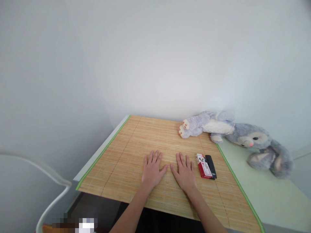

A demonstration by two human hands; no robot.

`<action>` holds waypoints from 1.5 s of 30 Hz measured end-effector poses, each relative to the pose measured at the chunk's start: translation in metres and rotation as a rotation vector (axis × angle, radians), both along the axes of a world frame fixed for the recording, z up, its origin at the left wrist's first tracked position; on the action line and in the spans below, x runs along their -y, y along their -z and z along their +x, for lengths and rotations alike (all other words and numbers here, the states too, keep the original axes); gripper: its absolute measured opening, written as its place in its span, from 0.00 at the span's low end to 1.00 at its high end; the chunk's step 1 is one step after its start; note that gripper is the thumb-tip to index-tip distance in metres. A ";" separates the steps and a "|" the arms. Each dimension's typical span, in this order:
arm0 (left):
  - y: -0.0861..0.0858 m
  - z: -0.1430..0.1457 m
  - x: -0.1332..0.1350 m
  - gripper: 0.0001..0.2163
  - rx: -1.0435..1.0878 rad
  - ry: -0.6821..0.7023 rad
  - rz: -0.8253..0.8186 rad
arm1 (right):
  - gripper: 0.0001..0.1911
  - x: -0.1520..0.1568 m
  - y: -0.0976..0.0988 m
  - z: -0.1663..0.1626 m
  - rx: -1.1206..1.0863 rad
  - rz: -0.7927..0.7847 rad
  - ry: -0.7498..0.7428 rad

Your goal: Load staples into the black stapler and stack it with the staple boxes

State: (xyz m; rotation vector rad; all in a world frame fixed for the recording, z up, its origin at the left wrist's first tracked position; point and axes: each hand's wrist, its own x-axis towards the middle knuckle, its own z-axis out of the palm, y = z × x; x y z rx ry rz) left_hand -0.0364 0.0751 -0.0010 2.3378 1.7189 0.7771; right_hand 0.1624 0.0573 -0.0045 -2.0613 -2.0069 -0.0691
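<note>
My left hand (152, 170) lies flat on a bamboo mat (126, 161), palm down with the fingers spread. Beside it, a small gap away, my right hand (184, 172) rests the same way, holding nothing. Just right of the right hand are a small red and white box (204, 168) and a black stapler (211, 166), which lie side by side on the mat. Neither hand touches them.
A grey plush rabbit (218, 126) lies along the back right, its head and ears over the pale tabletop (269, 194). Behind the table stands a plain wall (155, 58). A white cable (54, 200) curves at the lower left.
</note>
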 end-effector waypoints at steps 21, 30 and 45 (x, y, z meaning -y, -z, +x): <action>-0.009 0.009 0.002 0.28 -0.049 -0.078 0.029 | 0.39 -0.003 0.005 0.001 0.044 -0.009 0.016; -0.010 0.027 -0.005 0.27 -0.004 -0.040 0.005 | 0.39 0.001 -0.004 -0.001 0.015 -0.032 0.032; -0.009 0.026 -0.007 0.28 0.316 0.094 -0.161 | 0.37 0.005 -0.066 0.129 -0.648 0.365 0.212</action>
